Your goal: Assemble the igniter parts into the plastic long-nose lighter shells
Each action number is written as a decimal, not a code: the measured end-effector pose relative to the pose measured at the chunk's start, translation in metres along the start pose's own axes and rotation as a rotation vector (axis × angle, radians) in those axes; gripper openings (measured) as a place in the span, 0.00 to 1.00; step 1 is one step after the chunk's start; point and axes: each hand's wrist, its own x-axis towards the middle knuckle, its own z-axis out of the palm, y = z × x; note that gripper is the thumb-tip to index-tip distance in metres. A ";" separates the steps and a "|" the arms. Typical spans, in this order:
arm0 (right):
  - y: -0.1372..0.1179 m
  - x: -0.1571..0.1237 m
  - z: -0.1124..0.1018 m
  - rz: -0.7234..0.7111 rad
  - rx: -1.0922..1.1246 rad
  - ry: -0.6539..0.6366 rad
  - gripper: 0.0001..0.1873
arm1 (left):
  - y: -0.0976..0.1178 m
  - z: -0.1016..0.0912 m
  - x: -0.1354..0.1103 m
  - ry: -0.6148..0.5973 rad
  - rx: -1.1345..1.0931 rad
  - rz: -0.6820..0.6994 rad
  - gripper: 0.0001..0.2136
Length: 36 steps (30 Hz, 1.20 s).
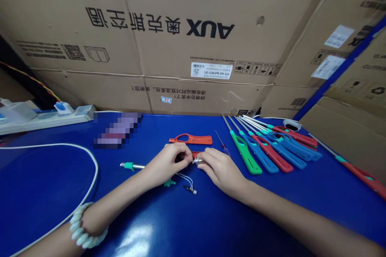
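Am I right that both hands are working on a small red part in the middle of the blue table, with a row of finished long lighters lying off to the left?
Not quite. The row of lighters lies to the right of the hands, not the left, as the head view shows. The rest holds: the left hand and right hand meet over a small red part on the blue table.

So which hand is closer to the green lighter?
Right. The right hand lies just left of the green lighter, apart from it. The left hand is farther left, beyond the right hand.
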 end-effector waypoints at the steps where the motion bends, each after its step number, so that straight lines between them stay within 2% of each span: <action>1: 0.000 0.000 0.001 0.001 0.009 0.004 0.03 | 0.000 0.000 0.000 0.004 0.010 0.003 0.09; 11: -0.002 0.000 0.000 0.025 0.056 0.012 0.05 | 0.001 -0.002 -0.002 0.027 0.014 -0.033 0.09; 17: -0.001 -0.001 0.001 0.058 0.101 0.007 0.04 | 0.001 -0.001 -0.003 -0.003 0.000 -0.036 0.09; 27: 0.000 -0.002 0.001 -0.028 -0.025 0.035 0.06 | 0.003 0.005 -0.003 0.060 0.217 0.002 0.06; 36: -0.001 -0.002 0.003 -0.017 -0.038 0.028 0.06 | 0.004 0.012 -0.006 0.090 0.264 -0.002 0.07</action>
